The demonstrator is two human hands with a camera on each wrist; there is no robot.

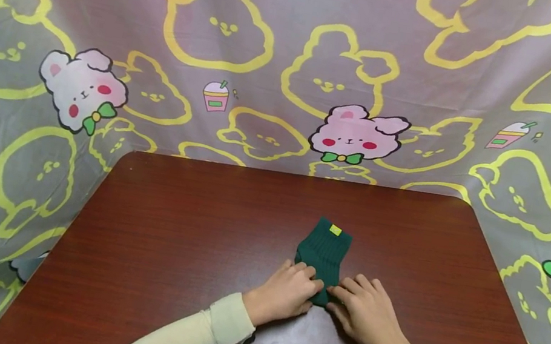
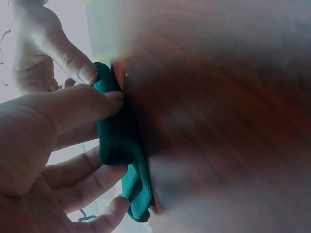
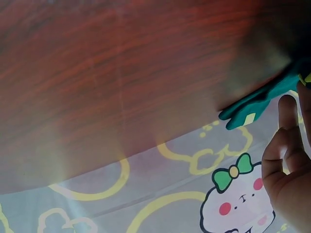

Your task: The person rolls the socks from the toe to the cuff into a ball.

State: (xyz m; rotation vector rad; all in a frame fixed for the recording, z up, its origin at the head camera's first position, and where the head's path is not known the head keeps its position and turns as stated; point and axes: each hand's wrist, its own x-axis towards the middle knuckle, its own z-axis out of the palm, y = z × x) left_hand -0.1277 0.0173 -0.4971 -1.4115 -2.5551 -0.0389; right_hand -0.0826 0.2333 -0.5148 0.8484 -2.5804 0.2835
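Note:
A dark green ribbed sock (image 1: 329,256) lies on the table, its cuff with a small yellow label (image 1: 335,230) pointing away from me. My left hand (image 1: 288,288) pinches the near end from the left. In the left wrist view, its thumb presses on a thick turned-over fold of the sock (image 2: 119,128), with the fingers around the other side. From the right, my right hand (image 1: 367,311) holds the same near end, its thumb against the fold's edge. The right wrist view shows the sock's cuff end (image 3: 257,104) stretching out past the right fingers, whose tips are partly cut off.
The brown wooden table (image 1: 177,228) has rounded far corners. Behind it and along both sides hangs a grey-pink cloth (image 1: 280,19) printed with yellow bear outlines and cartoon animals. Light glares off the tabletop near its front.

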